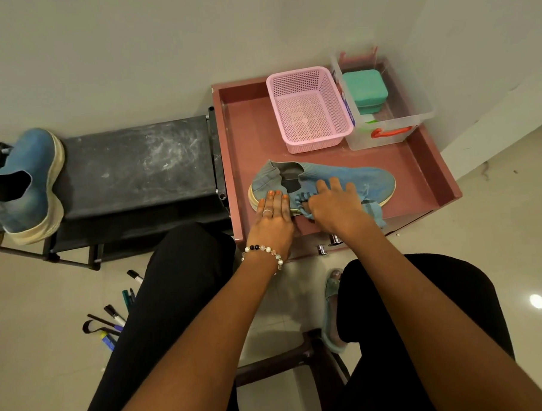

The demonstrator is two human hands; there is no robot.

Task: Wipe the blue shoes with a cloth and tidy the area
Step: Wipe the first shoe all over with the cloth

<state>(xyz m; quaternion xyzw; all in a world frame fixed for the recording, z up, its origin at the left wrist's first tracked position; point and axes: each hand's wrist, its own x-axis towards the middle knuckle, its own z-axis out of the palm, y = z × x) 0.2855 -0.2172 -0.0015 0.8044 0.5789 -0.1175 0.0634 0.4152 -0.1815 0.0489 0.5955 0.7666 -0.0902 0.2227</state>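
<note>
A: How many blue shoes?

B: Two. One blue shoe lies on its side near the front edge of the pink tray table; the second shoe stands on the black rack's left end, overhanging it.

A: And the hands?

B: The left hand presses flat on the heel, fingers straight. The right hand bunches one blue cloth against the sole.

A: Free space?

B: One pink basket and one clear box fill the back; bare tray lies left.

Knit-cloth shoe w/ rubbery sole, matt pink tray, perforated plastic basket.
</note>
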